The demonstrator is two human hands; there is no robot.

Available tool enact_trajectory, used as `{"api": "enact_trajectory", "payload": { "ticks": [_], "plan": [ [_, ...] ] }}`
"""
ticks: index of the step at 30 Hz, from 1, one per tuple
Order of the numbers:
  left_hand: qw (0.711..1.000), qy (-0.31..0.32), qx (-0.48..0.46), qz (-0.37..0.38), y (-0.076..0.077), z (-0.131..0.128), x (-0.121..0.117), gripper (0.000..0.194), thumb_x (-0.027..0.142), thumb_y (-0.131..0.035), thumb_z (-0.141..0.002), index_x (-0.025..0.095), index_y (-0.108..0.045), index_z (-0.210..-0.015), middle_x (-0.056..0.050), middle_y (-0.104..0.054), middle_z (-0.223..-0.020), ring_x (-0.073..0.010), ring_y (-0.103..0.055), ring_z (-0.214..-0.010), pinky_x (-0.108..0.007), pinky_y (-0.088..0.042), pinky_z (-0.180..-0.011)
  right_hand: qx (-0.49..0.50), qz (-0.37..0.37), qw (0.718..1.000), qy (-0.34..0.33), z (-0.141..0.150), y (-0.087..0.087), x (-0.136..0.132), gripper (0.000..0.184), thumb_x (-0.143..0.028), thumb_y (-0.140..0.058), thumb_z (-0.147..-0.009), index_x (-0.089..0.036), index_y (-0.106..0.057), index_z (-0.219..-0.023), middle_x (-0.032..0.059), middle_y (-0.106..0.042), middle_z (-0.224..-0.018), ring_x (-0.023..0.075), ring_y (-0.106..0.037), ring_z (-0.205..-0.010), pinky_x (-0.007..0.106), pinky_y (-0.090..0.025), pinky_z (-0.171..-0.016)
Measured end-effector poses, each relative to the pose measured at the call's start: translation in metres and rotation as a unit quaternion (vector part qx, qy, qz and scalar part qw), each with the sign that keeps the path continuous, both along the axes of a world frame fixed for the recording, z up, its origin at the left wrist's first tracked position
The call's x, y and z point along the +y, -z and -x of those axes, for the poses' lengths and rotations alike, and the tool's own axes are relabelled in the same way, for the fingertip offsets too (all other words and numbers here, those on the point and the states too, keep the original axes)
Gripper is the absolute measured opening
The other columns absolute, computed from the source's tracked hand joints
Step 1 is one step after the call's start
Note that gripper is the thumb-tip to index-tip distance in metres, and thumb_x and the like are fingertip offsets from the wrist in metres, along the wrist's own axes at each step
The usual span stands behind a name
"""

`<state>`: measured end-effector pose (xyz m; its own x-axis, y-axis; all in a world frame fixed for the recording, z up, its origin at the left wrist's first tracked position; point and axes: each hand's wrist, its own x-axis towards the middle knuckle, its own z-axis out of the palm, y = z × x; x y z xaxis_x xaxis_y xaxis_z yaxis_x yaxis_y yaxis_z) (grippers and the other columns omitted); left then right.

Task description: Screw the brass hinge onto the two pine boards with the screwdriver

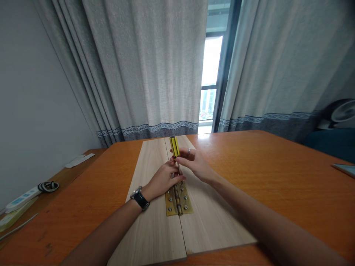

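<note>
Two pale wooden boards (149,229) lie side by side on an orange table (277,177), joined by a brass hinge (179,201) across their seam. My right hand (194,162) is closed round the yellow and black handle of a screwdriver (174,146), which stands nearly upright over the hinge's far end. My left hand (163,179), with a wristwatch on its wrist, pinches the screwdriver's shaft low down near the hinge. The tip is hidden behind my fingers.
A white power strip with a coiled cable (33,192) lies on a low ledge at the left, with white paper strips (79,160) further back. Grey curtains (146,66) hang behind the table. A flat tablet-like object (345,169) sits at the right edge.
</note>
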<state>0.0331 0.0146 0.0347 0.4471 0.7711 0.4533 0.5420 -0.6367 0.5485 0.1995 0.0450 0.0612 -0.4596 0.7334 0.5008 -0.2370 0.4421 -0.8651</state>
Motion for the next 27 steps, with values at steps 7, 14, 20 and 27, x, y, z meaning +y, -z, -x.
{"api": "enact_trajectory", "payload": {
  "ticks": [7, 14, 20, 27],
  "plan": [
    [0.999, -0.004, 0.031, -0.020, 0.0004, 0.0003, -0.0006, 0.023, 0.032, -0.067, -0.090, 0.016, -0.066, -0.073, -0.005, -0.065, -0.083, -0.0219, -0.060, -0.090, -0.032, -0.046, -0.082, 0.016, -0.019, 0.997, 0.075, 0.0033, 0.0007, -0.0013, 0.029, -0.035, -0.070, -0.081, -0.019, -0.070, -0.105, 0.0067, -0.071, -0.100, 0.0194, -0.064, -0.090, 0.036, -0.052, -0.080],
    [1.000, -0.008, 0.020, -0.003, -0.0009, 0.0004, -0.0018, 0.020, 0.030, -0.070, -0.088, 0.016, -0.066, -0.075, -0.005, -0.067, -0.085, -0.0204, -0.060, -0.089, -0.030, -0.046, -0.081, 0.016, 0.011, 0.998, 0.052, -0.0009, -0.0018, 0.0032, 0.037, -0.031, -0.077, -0.074, -0.017, -0.072, -0.108, 0.0054, -0.072, -0.091, 0.0199, -0.068, -0.088, 0.038, -0.053, -0.082],
    [0.999, 0.005, 0.034, 0.004, -0.0018, 0.0014, -0.0034, 0.016, 0.028, -0.069, -0.088, 0.016, -0.068, -0.077, -0.004, -0.067, -0.083, -0.0204, -0.060, -0.089, -0.030, -0.046, -0.082, 0.014, -0.030, 0.999, 0.035, -0.0036, -0.0047, 0.0006, 0.026, -0.028, -0.062, -0.084, -0.015, -0.071, -0.105, 0.0052, -0.072, -0.081, 0.0192, -0.068, -0.082, 0.038, -0.052, -0.082],
    [1.000, 0.004, 0.030, -0.006, 0.0010, 0.0012, -0.0014, 0.016, 0.027, -0.070, -0.088, 0.016, -0.068, -0.076, -0.006, -0.069, -0.090, -0.0228, -0.060, -0.096, -0.033, -0.046, -0.088, -0.012, -0.043, 0.993, 0.113, 0.0031, 0.0018, 0.0025, 0.030, -0.031, -0.076, -0.075, -0.018, -0.072, -0.101, 0.0071, -0.071, -0.101, 0.0182, -0.064, -0.086, 0.036, -0.052, -0.081]
  ]
}}
